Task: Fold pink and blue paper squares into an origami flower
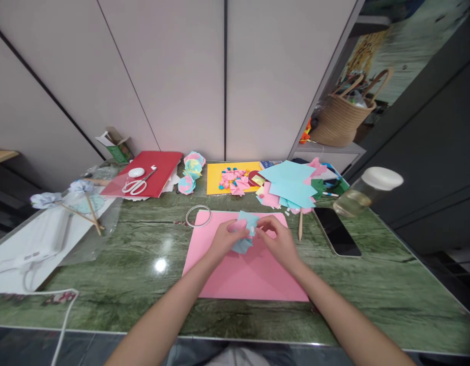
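A folded paper piece [247, 219] in light blue and pink is held up between my hands, above a pink sheet [254, 279]. My left hand [226, 238] is closed on its left side, thumb in front. On the right edge, the fingers of my right hand [277, 240] pinch the paper. My fingers cover part of the folds, so the exact shape is hard to make out. A silver bangle-like ring [199, 225] overlaps the pink sheet's upper left corner. Beyond the sheet's upper right corner lies a pointed wooden stick [300, 227].
White scissors [134, 186] rest on a red folder [158, 173]. Finished paper balls [186, 184] stand beside it. Small folded pieces [235, 178] cover a yellow sheet [214, 179]. Blue paper sheets [290, 180], a phone [338, 233] and a lidded bottle [357, 195] are at right.
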Tool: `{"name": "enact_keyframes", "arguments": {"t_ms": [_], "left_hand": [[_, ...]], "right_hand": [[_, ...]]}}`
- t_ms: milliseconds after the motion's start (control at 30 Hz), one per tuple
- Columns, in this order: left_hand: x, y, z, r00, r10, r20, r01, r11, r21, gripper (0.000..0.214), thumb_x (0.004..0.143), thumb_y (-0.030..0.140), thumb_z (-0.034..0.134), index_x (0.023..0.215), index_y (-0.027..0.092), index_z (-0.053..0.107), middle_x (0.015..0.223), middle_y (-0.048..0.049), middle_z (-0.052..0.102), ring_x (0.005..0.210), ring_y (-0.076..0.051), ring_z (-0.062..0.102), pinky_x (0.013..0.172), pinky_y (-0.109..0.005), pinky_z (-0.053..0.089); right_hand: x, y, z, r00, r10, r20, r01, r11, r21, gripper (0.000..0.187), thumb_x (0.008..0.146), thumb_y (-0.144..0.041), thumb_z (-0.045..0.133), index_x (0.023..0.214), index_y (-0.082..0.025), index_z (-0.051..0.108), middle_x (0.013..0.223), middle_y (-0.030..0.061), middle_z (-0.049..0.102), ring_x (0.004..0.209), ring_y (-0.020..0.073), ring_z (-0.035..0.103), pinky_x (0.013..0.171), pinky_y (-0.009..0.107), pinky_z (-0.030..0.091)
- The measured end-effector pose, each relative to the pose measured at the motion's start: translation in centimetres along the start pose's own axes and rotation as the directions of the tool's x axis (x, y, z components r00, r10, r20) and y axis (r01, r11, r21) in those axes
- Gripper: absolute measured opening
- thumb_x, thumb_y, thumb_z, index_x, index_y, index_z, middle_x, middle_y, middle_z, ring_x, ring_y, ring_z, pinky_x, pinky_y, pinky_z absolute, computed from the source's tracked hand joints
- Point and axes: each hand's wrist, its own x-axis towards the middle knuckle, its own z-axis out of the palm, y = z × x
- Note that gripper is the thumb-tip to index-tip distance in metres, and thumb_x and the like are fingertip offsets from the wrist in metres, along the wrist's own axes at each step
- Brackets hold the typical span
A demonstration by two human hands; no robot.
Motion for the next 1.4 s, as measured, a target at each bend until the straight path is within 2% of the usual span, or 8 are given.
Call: {"name": "enact_keyframes", "arguments": {"t_ms": [300, 400, 533, 767, 900, 1033, 1200, 1400], "left_hand": [[-0.3, 0.1, 0.1, 0.999, -0.027, 0.046, 0.033, 0.991, -0.127, 0.025, 0.058, 0.029, 0.067, 0.077, 0.013, 0.061, 0.067, -0.0022, 0.062, 0.066, -0.017, 0.06, 0.056, -0.024, 0.045], [-0.4, 0.2, 0.2, 0.998, -0.032, 0.05, 0.037, 0.993, -0.112, 0.027, 0.058, 0.029, 0.068, 0.079, 0.013, 0.062, 0.068, -0.0029, 0.063, 0.065, -0.016, 0.059, 0.055, -0.023, 0.044], [-0.5, 0.3, 0.3, 0.999, -0.018, 0.042, 0.022, 0.996, -0.086, 0.027, 0.058, 0.031, 0.068, 0.077, 0.012, 0.063, 0.069, -0.0042, 0.064, 0.062, -0.015, 0.058, 0.056, -0.024, 0.044], [-0.5, 0.2, 0.4, 0.988, 0.154, -0.026, -0.15, 0.98, 0.134, 0.025, 0.058, 0.034, 0.066, 0.064, 0.01, 0.066, 0.061, -0.0023, 0.057, 0.055, -0.012, 0.05, 0.051, -0.021, 0.037], [-0.9, 0.6, 0.6, 0.978, 0.206, -0.034, -0.188, 0.941, 0.28, 0.024, 0.061, 0.034, 0.064, 0.059, 0.01, 0.064, 0.052, 0.0009, 0.047, 0.049, -0.009, 0.041, 0.045, -0.019, 0.029], [-1.3, 0.4, 0.9, 0.966, 0.254, -0.055, -0.216, 0.903, 0.372, 0.021, 0.065, 0.031, 0.059, 0.06, 0.011, 0.06, 0.052, 0.0018, 0.044, 0.051, -0.009, 0.04, 0.047, -0.019, 0.028], [-1.3, -0.2, 1.1, 0.958, 0.283, -0.055, -0.236, 0.879, 0.414, 0.021, 0.067, 0.029, 0.057, 0.056, 0.011, 0.056, 0.053, 0.0023, 0.043, 0.055, -0.01, 0.04, 0.049, -0.019, 0.029], [-1.3, -0.1, 1.1, 0.967, 0.255, -0.025, -0.225, 0.894, 0.388, 0.022, 0.068, 0.031, 0.056, 0.059, 0.011, 0.057, 0.056, 0.0013, 0.048, 0.056, -0.01, 0.043, 0.051, -0.02, 0.031]], "right_hand": [[0.0, -0.2, -0.1, 0.997, -0.072, 0.009, 0.073, 0.992, -0.106, 0.011, 0.073, -0.019, 0.057, 0.084, -0.021, 0.06, 0.081, 0.0016, 0.06, 0.066, 0.0125, 0.056, 0.068, 0.028, 0.046], [-0.1, -0.1, 0.0, 0.993, -0.111, -0.024, 0.107, 0.984, -0.144, 0.011, 0.074, -0.021, 0.057, 0.084, -0.022, 0.061, 0.08, 0.002, 0.06, 0.065, 0.0133, 0.057, 0.065, 0.029, 0.046], [-0.4, -0.1, 0.0, 0.979, -0.194, -0.056, 0.171, 0.944, -0.282, 0.01, 0.075, -0.024, 0.057, 0.083, -0.022, 0.062, 0.076, 0.0025, 0.062, 0.065, 0.0151, 0.057, 0.066, 0.031, 0.044], [-0.4, 0.3, -0.2, 0.944, -0.331, 0.001, 0.299, 0.853, -0.428, 0.012, 0.077, -0.021, 0.054, 0.085, -0.022, 0.064, 0.072, 0.0028, 0.063, 0.069, 0.0158, 0.056, 0.07, 0.032, 0.039], [-0.4, 0.6, -0.1, 0.943, -0.331, 0.021, 0.306, 0.845, -0.438, 0.012, 0.077, -0.02, 0.053, 0.082, -0.021, 0.064, 0.069, 0.0024, 0.063, 0.067, 0.0151, 0.056, 0.069, 0.032, 0.038], [-0.5, 0.6, 0.0, 0.939, -0.344, 0.003, 0.308, 0.836, -0.455, 0.01, 0.076, -0.019, 0.053, 0.077, -0.02, 0.063, 0.066, 0.0018, 0.062, 0.064, 0.0143, 0.056, 0.068, 0.031, 0.037], [-0.5, 0.4, 0.0, 0.926, -0.376, -0.018, 0.32, 0.812, -0.487, 0.009, 0.074, -0.015, 0.054, 0.071, -0.019, 0.062, 0.061, 0.0009, 0.062, 0.06, 0.0134, 0.055, 0.066, 0.031, 0.037], [-0.5, 0.3, -0.2, 0.944, -0.329, 0.002, 0.292, 0.836, -0.465, 0.01, 0.076, -0.017, 0.052, 0.074, -0.018, 0.062, 0.064, 0.0019, 0.062, 0.064, 0.0139, 0.055, 0.068, 0.031, 0.037]]}}
